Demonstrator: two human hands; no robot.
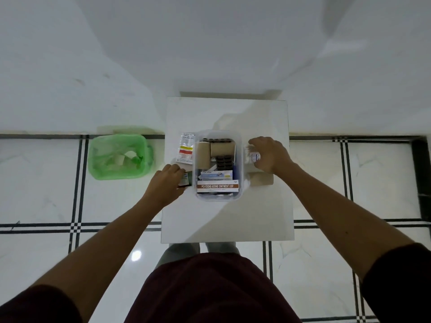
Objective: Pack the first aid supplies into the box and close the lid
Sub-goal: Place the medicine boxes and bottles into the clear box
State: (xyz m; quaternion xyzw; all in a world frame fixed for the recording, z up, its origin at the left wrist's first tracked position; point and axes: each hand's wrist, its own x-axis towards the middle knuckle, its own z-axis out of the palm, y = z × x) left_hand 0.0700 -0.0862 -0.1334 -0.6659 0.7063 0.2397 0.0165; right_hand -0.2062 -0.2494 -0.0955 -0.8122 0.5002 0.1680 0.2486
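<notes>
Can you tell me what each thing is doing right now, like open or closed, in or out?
Box: open, no lid on, nearly full.
Ointment carton: in the box, lying flat.
Bandage rolls: in the box.
Small bottle: outside, under the right hand.
Packet: outside, flat on the table.
Small sachet: outside, at the left hand.
Green bin: open, scraps inside.

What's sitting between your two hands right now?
In the head view, the open clear box, partly packed with supplies, sits between the left hand and right hand.
</notes>
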